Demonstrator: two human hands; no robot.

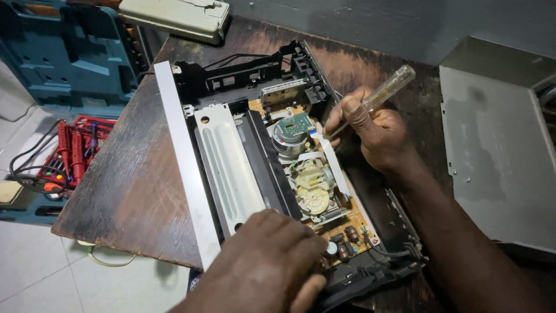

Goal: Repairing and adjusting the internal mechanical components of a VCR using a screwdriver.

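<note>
Slippage looked the main risk: the screwdriver (379,95) tip sat among ribbon cable and drum (288,134) inside the opened video deck (278,168) on the surface (133,185), so a jerk could nick them. Right hand (373,133) had its grip closed around the clear handle. Left hand (266,266) pressed, fingers curled, on the deck's near edge, holding nothing.

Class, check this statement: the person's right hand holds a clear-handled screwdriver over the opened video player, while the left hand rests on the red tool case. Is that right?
Not quite. The head view shows the left hand resting on the near edge of the opened video player, not the red tool case, which lies on the floor. The right hand does hold the clear-handled screwdriver.
</note>
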